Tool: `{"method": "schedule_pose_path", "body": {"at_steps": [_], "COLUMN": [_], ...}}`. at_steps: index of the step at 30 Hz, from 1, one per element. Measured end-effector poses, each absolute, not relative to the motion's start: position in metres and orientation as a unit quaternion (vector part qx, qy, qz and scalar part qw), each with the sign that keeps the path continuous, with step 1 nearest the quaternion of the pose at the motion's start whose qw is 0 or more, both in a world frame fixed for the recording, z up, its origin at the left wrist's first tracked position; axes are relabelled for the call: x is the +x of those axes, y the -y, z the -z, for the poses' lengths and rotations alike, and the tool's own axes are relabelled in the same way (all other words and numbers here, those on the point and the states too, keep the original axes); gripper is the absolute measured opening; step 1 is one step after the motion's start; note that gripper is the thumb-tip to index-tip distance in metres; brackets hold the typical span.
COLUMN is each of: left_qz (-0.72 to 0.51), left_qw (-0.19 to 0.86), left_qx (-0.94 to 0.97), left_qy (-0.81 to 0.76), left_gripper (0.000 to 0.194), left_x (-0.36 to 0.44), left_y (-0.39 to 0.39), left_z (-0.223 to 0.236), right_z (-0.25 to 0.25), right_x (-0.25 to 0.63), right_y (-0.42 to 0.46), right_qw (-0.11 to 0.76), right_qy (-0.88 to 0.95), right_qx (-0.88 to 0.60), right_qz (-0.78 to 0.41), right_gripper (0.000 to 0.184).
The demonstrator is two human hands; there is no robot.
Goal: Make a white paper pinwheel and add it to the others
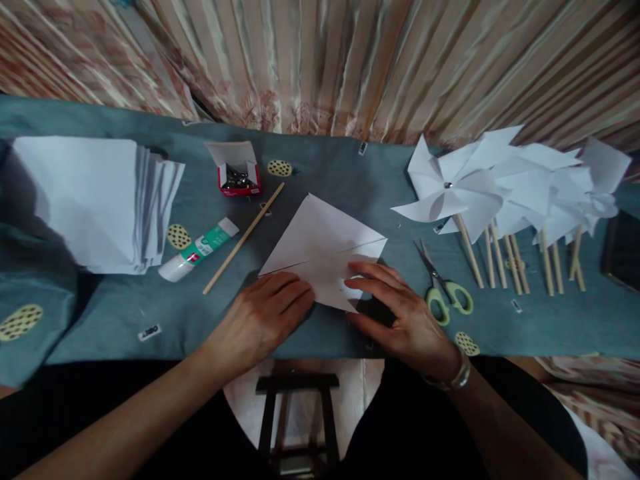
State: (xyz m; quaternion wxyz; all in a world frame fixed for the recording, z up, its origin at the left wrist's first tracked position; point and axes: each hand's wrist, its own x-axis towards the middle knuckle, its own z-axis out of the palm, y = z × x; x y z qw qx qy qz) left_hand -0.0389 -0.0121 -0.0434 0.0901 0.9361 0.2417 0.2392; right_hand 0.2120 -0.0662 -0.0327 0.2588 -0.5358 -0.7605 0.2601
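A white paper square (320, 240) lies turned like a diamond in the middle of the table, with slits running in from its left and right corners. My left hand (267, 313) presses on its lower left edge, fingers together and bent, the thumb hidden. At the lower right edge is my right hand (400, 313), with fingers and thumb apart and fingertips touching the paper. The bottom corner looks slightly bent beside my right thumb. A thin wooden stick (244, 238) and a glue stick (200, 251) lie to the left. Scissors with green handles (445, 293) rest beyond my right hand.
A stack of white paper (85, 200) sits at the left. Behind the glue stick, an open red box (240, 181) holds small metal fasteners. Several paper pinwheels (460, 180) on sticks lie at the right. A pleated curtain (320, 60) hangs behind the table, and a dark stool (297, 383) stands below.
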Motion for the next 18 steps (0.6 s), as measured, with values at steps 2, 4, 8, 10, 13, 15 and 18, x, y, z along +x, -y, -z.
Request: {"method": "schedule_pose_path", "body": {"at_steps": [2, 4, 8, 10, 13, 15, 18], "left_qz": [-0.245, -0.249, -0.251, -0.256, -0.249, -0.234, -0.245], "left_qw": [0.097, 0.101, 0.11, 0.115, 0.144, 0.167, 0.173], "left_qx": [0.934, 0.931, 0.926, 0.922, 0.92, 0.921, 0.917], "left_qy": [-0.243, -0.246, -0.26, -0.267, -0.268, -0.264, -0.264], "left_gripper": [0.012, 0.013, 0.012, 0.013, 0.027, 0.032, 0.027], "left_x": [-0.037, -0.035, -0.032, -0.032, -0.032, -0.032, -0.03], "left_y": [0.011, 0.01, 0.01, 0.012, 0.015, 0.016, 0.014], "left_z": [0.041, 0.039, 0.037, 0.038, 0.041, 0.043, 0.045], "right_z": [0.033, 0.033, 0.034, 0.035, 0.037, 0.038, 0.039], "right_x": [0.207, 0.202, 0.192, 0.189, 0.183, 0.18, 0.176], "right_y": [0.064, 0.061, 0.055, 0.052, 0.049, 0.048, 0.046], "right_qw": [0.292, 0.325, 0.355, 0.356, 0.353, 0.35, 0.345], "right_qy": [0.734, 0.71, 0.678, 0.672, 0.67, 0.67, 0.674], "right_qx": [-0.541, -0.543, -0.559, -0.574, -0.591, -0.6, -0.609], "right_qz": [-0.288, -0.31, -0.319, -0.305, -0.279, -0.261, -0.235], "right_gripper": [0.024, 0.015, 0.01, 0.01, 0.009, 0.009, 0.009]}}
